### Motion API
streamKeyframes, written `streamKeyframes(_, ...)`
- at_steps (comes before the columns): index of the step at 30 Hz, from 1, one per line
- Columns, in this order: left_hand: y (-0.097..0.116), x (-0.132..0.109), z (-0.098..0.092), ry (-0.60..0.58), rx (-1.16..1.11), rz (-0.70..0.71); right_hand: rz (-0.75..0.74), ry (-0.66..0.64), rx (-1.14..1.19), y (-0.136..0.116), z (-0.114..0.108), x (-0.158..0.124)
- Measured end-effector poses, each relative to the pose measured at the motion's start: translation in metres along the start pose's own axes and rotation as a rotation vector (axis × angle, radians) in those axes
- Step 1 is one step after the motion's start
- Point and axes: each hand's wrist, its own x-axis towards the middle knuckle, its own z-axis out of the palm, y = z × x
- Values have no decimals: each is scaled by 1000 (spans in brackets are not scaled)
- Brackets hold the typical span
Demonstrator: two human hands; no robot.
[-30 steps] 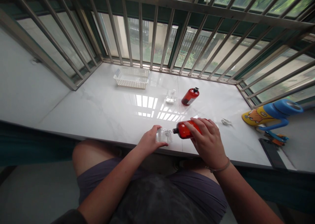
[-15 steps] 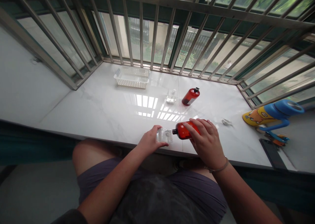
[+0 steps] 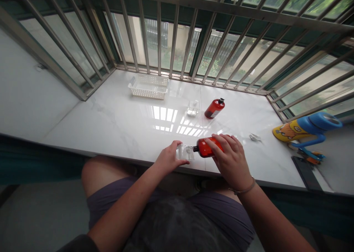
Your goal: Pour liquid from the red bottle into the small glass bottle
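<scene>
The person's left hand [image 3: 168, 158] rests on a small clear plastic container [image 3: 186, 152]. The right hand [image 3: 229, 158] holds a red bottle [image 3: 208, 147] sideways, its black cap just beside the container. Another red bottle [image 3: 215, 109] sits farther along the white marble tabletop [image 3: 110, 134].

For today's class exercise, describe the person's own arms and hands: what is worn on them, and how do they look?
The left hand and right hand are bare, with no gloves, and the forearms are uncovered. A thin tan cord bracelet circles the right wrist. A dark sleeve shows at the upper left arm.
</scene>
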Motion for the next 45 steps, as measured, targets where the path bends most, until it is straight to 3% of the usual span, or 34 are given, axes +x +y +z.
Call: streamKeyframes(45,1,-4,-1,-16,7,-17,-32,-8,-7,-3,7,-3)
